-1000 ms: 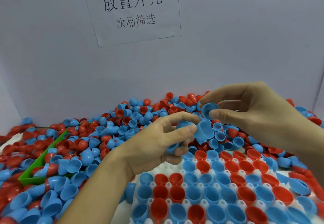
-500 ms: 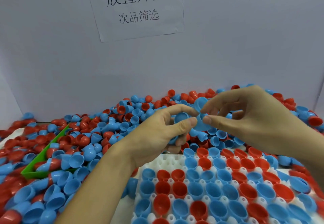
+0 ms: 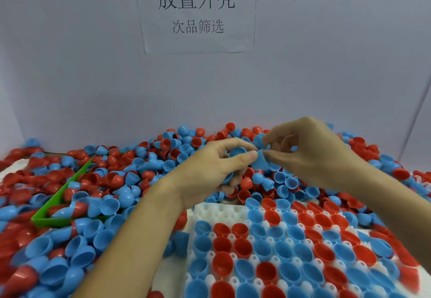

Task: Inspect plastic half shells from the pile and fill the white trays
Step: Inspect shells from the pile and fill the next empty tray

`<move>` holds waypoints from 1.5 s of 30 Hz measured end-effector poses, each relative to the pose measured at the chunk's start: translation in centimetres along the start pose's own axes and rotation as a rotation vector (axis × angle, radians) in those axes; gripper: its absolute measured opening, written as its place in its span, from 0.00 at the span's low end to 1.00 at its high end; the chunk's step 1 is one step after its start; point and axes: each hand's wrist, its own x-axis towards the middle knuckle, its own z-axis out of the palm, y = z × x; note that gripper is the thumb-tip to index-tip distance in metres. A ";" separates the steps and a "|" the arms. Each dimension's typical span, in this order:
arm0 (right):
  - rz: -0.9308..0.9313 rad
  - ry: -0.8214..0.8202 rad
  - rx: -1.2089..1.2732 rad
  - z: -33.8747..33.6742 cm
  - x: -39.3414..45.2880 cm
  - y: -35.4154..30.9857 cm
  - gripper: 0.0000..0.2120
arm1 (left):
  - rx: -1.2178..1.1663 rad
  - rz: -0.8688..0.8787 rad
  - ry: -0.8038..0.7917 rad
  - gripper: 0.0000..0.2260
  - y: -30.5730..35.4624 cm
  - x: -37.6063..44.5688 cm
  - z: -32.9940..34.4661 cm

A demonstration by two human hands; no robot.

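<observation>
Both hands met above the pile (image 3: 140,176). Left hand (image 3: 207,172) gripped blue shells (image 3: 236,152) — count unclear. Right hand (image 3: 312,155) pinched a blue half shell (image 3: 262,162). White tray (image 3: 224,211) — partly filled, cut off below.

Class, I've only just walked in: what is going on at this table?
A person is sorting plastic shells. The left hand and the right hand both grip blue shells above the pile. The white tray in front is mostly filled with red and blue shells. A green bin sits at left.
</observation>
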 end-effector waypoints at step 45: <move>-0.046 0.025 0.105 7.8 2.2 -1.9 0.06 | -0.247 -0.059 0.101 0.19 -2.3 -0.5 -4.9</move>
